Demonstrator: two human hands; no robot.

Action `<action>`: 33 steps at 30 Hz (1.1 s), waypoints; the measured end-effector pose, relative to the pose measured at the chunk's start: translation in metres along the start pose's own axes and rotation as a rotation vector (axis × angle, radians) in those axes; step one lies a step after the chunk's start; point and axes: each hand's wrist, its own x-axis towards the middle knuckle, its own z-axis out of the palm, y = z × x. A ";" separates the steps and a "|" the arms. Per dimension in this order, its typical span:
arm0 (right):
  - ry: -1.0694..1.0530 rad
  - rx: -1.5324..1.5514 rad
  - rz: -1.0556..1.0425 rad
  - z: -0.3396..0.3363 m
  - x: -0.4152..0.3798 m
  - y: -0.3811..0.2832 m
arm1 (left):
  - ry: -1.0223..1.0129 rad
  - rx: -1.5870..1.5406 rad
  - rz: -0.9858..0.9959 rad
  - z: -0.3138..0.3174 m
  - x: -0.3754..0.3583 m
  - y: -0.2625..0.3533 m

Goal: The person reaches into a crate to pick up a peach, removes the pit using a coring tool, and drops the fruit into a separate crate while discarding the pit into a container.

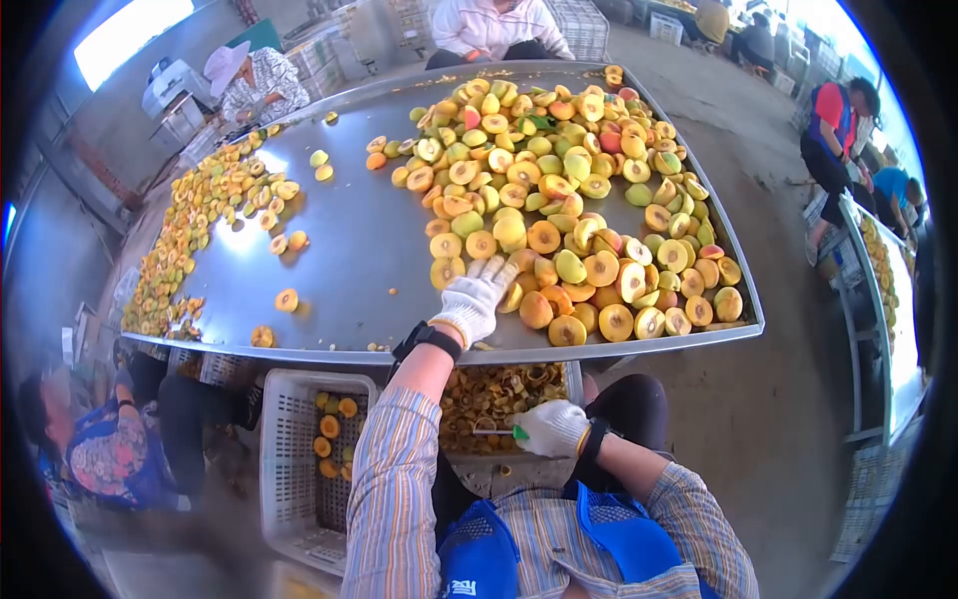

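My left hand (477, 299), in a white knit glove, lies on the near-left edge of a large heap of halved peaches (544, 237). Its fingers are stretched out over the fruit. Many cut faces are yellow-orange with brown centres. Lower down, my right hand (554, 429), also gloved, is closed around a small green-handled tool (519, 432) with a thin metal shaft pointing left. Beneath that tool is a container of brownish fruit scraps (489, 399). My right palm hides most of the handle.
The metal table (349, 240) has a raised rim and a second fruit pile (200, 220) on its left. A white crate (284, 479) holding several peach halves stands at lower left. People sit around the table; another fruit table (883, 299) is at right.
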 end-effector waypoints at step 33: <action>0.221 0.195 0.177 -0.068 -0.025 -0.107 | 0.575 -2.430 -0.503 -0.107 -0.193 0.120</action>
